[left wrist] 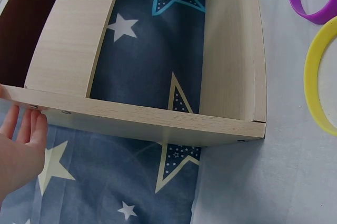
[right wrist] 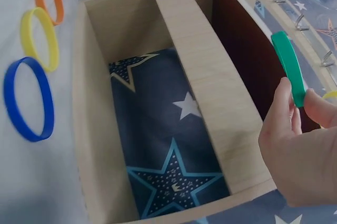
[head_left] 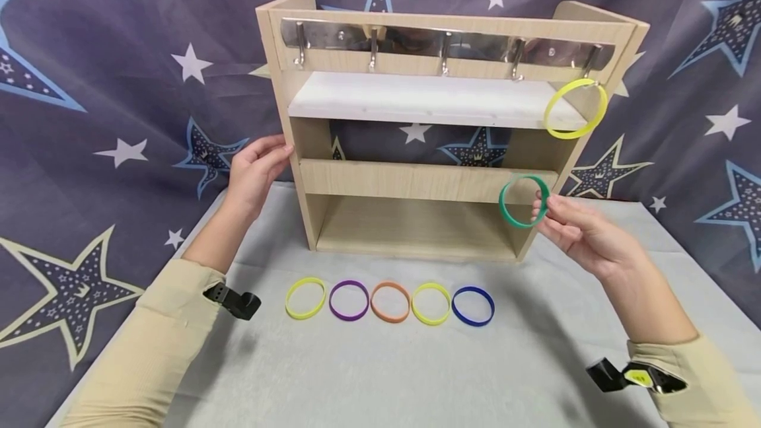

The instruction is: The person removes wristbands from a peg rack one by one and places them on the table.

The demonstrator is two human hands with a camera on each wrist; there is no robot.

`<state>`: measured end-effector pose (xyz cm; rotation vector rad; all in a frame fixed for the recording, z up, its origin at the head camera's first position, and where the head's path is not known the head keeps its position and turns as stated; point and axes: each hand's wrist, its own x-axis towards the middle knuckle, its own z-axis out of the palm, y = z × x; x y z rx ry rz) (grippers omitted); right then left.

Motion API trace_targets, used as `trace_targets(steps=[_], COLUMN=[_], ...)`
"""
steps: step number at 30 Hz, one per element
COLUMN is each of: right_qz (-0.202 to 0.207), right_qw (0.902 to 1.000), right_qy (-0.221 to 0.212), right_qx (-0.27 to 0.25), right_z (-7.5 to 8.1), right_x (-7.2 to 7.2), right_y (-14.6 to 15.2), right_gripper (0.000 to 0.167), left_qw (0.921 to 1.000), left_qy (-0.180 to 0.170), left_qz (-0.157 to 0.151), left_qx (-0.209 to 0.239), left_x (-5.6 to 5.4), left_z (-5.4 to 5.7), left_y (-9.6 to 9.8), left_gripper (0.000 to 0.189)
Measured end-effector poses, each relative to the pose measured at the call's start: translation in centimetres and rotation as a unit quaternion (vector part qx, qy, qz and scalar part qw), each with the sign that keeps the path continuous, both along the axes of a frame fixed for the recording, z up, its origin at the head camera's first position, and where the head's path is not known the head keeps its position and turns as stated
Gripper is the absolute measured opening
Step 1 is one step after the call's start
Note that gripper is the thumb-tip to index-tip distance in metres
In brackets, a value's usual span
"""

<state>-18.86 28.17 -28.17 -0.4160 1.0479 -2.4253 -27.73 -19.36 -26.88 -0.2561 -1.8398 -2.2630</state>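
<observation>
Between thumb and fingers, my right hand (head_left: pixel 585 233) pinches a green wristband (head_left: pixel 504 207), held up in front of the right side of a wooden shelf unit (head_left: pixel 428 180). In the right wrist view the green band (right wrist: pixel 288 69) appears nearly edge-on. My left hand (head_left: pixel 255 174) rests its fingers against the outer face of the shelf's left side panel, as the left wrist view also shows. A yellow wristband (head_left: pixel 549 114) hangs from the rightmost hook (head_left: pixel 591 61) of the metal hook rail (head_left: pixel 410 41) along the shelf's top.
On the grey-white tabletop (head_left: pixel 380 375) before the shelf lies a row of wristbands: yellow (head_left: pixel 287 306), purple (head_left: pixel 331 306), orange (head_left: pixel 373 306), another yellow (head_left: pixel 414 309) and blue (head_left: pixel 454 309). The other hooks on the rail hold nothing. A star-patterned cloth (head_left: pixel 148 51) hangs behind.
</observation>
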Motion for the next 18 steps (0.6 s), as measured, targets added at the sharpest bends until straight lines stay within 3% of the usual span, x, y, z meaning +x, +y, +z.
trace_targets(steps=[5,12,18], right_qz=[0.001,0.033,0.026], right_qw=[0.9997,0.9980,0.9966], right_qy=[-0.008,0.009,-0.006], right_qx=[0.021,0.053,0.077], right_z=[-0.9,-2.7,-4.3], right_x=[0.1,0.4,0.9], right_y=[0.5,1.4,2.0], right_gripper=[0.037,0.039,0.036], left_qw=[1.0000,1.0000,0.9999], left_qy=[-0.001,-0.005,-0.010], left_qz=[-0.001,-0.002,0.001], left_qx=[0.005,0.002,-0.006], left_x=[0.0,0.1,0.3], left_z=[0.2,0.2,0.2], left_y=[0.0,0.1,0.1], left_gripper=[0.011,0.013,0.014])
